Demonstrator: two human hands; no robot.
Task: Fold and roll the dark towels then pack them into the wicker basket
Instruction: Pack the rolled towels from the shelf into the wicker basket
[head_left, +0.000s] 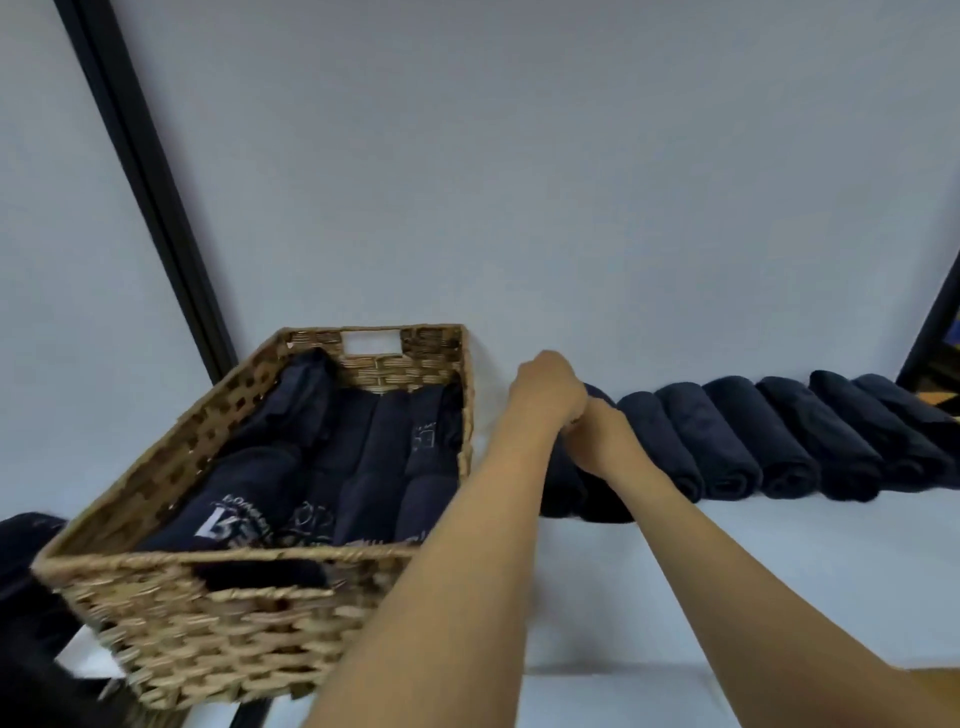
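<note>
- dark towels (737, 441), rolled into tight cylinders, lie side by side in a row along the back of the white bench (727, 571), against the pale wall (519, 182).
- the row runs from just right of the wicker basket (218, 639) out to the right edge of the view.
- the basket sits at the left of the bench, tilted in the view — its far end has a cut-out handle, and so does its near wall.
- more dark rolled towels (363, 467) lie packed inside it lengthwise; some show pale printed marks.
- both hands reach to the leftmost rolls of the row, which the forearms partly hide.
- left hand (548, 387) is curled, knuckles up, over the far end of the leftmost roll (602, 493); it appears to grip it, though the fingers are out of sight.
- right hand (605, 436) sits just beside and touching the left, closed down on the same roll.
- another heap of dark cloth (26, 571) lies at the left edge, beside the basket.
- a black upright post (145, 182) stands behind the basket.
</note>
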